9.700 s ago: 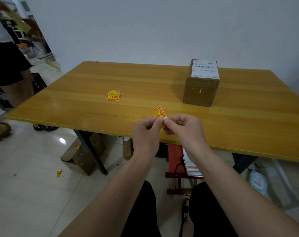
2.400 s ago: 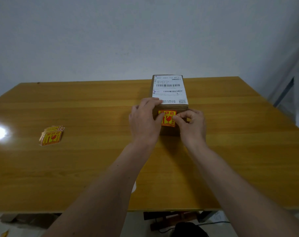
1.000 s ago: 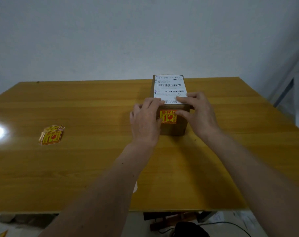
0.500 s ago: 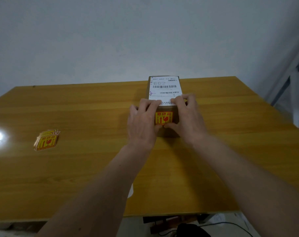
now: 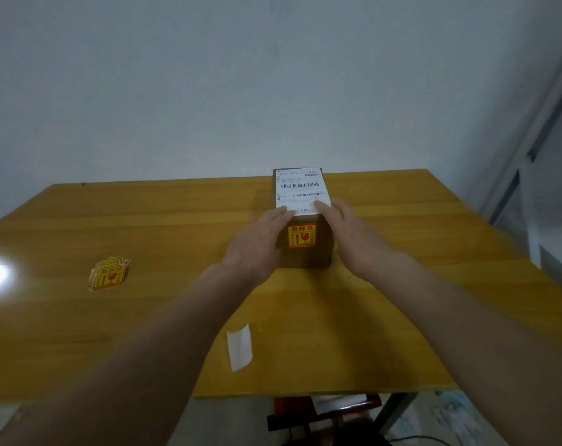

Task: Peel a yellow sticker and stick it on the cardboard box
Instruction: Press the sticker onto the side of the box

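Yellow and red on brown: a marked cardboard box (image 5: 305, 255) stood on a honey-coloured table (image 5: 402, 284).

The box was dark brown, its top covered by a white shipping label (image 5: 300, 191) printed with black barcodes and grey text. On its near face sat a yellow sticker (image 5: 301, 236) with a red border, red characters and red arrow and glass symbols. To the left lay a stack of stickers (image 5: 107, 275) in the same yellow and red. A white strip of backing paper (image 5: 239, 346) lay plain and unprinted on the table, whose orange-yellow wood showed faint lengthwise grain and a bright white glare spot. The wall (image 5: 241, 91) behind was a flat pale grey-blue.
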Demonstrator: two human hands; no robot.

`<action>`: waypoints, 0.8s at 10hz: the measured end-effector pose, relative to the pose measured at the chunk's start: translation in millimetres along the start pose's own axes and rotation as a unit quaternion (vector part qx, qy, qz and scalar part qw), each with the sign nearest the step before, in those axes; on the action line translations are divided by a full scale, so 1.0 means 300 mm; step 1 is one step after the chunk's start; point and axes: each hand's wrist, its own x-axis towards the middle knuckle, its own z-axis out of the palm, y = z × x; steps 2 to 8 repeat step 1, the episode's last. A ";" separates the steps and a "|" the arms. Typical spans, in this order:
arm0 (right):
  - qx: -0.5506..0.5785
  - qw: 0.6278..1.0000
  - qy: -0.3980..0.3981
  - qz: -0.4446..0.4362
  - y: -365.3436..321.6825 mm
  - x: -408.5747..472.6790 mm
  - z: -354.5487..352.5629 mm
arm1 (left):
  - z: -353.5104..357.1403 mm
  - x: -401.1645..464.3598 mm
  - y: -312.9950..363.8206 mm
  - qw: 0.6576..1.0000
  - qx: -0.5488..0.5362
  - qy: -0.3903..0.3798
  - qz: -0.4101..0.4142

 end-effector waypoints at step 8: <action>-0.011 0.999 0.034 0.030 0.007 -0.056 -0.017 | -0.027 -0.075 -0.023 0.998 0.034 -0.001 -0.051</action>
